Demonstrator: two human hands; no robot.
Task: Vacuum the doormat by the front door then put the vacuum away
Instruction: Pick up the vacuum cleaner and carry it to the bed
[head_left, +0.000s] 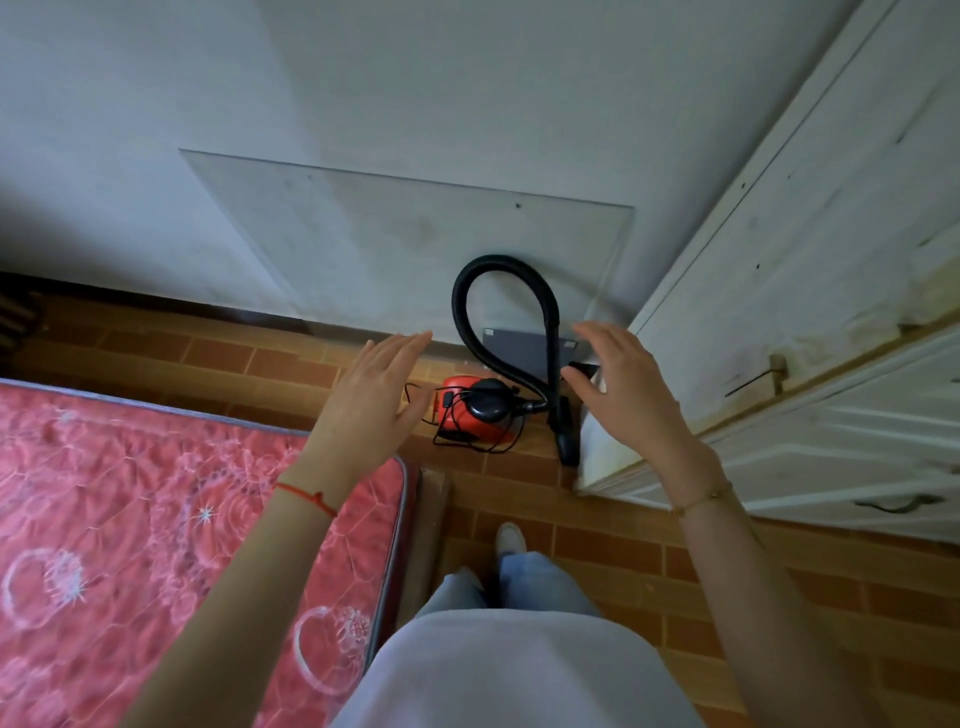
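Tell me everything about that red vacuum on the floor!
The vacuum is small, with a red plastic-looking body and a black round part on top. A black ribbed hose loops up against the wall and comes back down to a black tube and nozzle beside the white door. A thin black cord lies tangled over and around the body. It sits on the brick-patterned floor. Neither hand touches it.

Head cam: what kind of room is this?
Probably a home bedroom or spare room used for storage: a red quilted mattress on the brick-pattern floor, a white panelled door, a red vacuum parked by the wall.
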